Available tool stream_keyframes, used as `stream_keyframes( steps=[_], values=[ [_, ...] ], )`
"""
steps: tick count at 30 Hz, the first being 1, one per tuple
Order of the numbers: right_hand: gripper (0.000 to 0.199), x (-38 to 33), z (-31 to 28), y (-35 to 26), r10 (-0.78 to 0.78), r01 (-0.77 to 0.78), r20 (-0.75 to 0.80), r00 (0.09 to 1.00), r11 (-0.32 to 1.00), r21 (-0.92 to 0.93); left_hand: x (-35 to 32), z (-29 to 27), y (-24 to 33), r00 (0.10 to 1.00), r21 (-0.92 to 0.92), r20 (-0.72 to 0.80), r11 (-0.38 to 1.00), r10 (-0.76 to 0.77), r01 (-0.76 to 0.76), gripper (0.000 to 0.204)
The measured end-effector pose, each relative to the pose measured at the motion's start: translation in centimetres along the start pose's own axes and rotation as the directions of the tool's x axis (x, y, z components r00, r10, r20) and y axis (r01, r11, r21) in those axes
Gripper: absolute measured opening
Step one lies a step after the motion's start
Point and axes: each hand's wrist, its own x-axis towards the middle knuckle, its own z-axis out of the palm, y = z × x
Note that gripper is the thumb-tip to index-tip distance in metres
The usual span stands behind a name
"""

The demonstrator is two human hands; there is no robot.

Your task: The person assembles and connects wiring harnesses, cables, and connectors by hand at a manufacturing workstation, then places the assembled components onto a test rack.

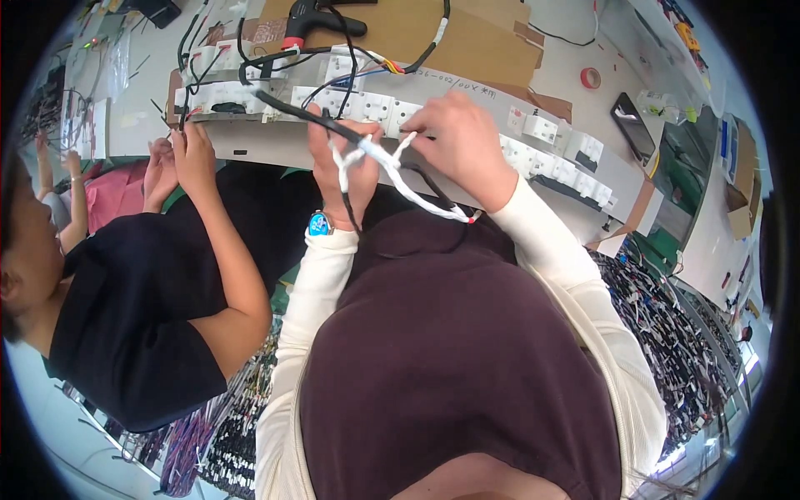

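Just above the frame's centre, the left hand [360, 177] grips a cable [292, 108] while the right hand [465, 143] pinches a white wire [403, 148].

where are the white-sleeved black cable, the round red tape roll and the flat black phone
White-sleeved black cable [380, 155], head view: its white sleeving
Round red tape roll [584, 78], head view: ring's left side
Flat black phone [632, 128], head view: its dark face

The left fisheye camera of a head-worn pair is looking steeply down, taking in the wearer's dark shirt [458, 358] close below and facing the tabletop [571, 62], which is curving across the upper part of the round view.
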Motion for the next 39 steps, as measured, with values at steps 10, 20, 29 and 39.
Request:
stream_keyframes(
  steps=[10, 20, 29, 39],
  values=[
    [0.045, 1.8, 1.2, 2.4, 0.174, -0.172, 0.015, 0.985, 0.946, 0.274, 1.3, -1.4, 1.7, 0.915, 0.267, 0.042, 0.887, -0.401, 0.376, 0.095],
    [0.046, 0.3, 1.5, 2.4, -0.009, 0.037, -0.177, 0.984, 0.987, 0.154, -1.1, -0.4, -3.6, 0.826, -0.203, 0.158, 0.801, -0.541, 0.563, 0.069],
    [0.022, -16.0, 2.4, 2.9, 0.108, -0.286, 0.318, 0.942, 0.752, 0.593, -11.7, -1.6, -1.6, 0.671, 0.171, 0.709, 0.976, -0.217, 0.134, 0.015],
    [0.033, -4.9, -7.6, 2.0, 0.031, -0.335, 0.409, 0.912, -0.518, 0.787, -4.4, 2.9, 12.6, 0.304, -0.125, 0.943, 0.701, -0.137, 0.702, 0.023]
  ],
)
